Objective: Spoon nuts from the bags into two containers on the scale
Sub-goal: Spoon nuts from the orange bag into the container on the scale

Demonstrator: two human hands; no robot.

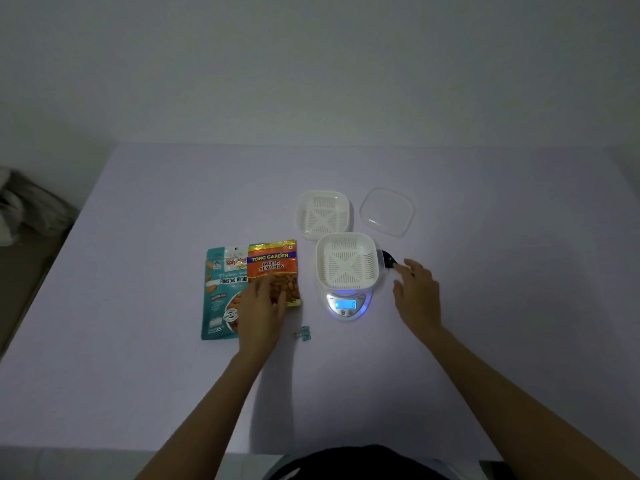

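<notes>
Resting flat-fingered, the left hand (261,310) is lying on the salted almonds bag (273,261) at nine o'clock of the scale (346,315); likely light, crinkly, best pinched at top. The right hand (419,296) is hovering uncurled.

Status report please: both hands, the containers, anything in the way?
Left hand open, resting on orange bag. Right hand open, beside black spoon. Container on scale empty, reads zero. Nothing blocking.
</notes>
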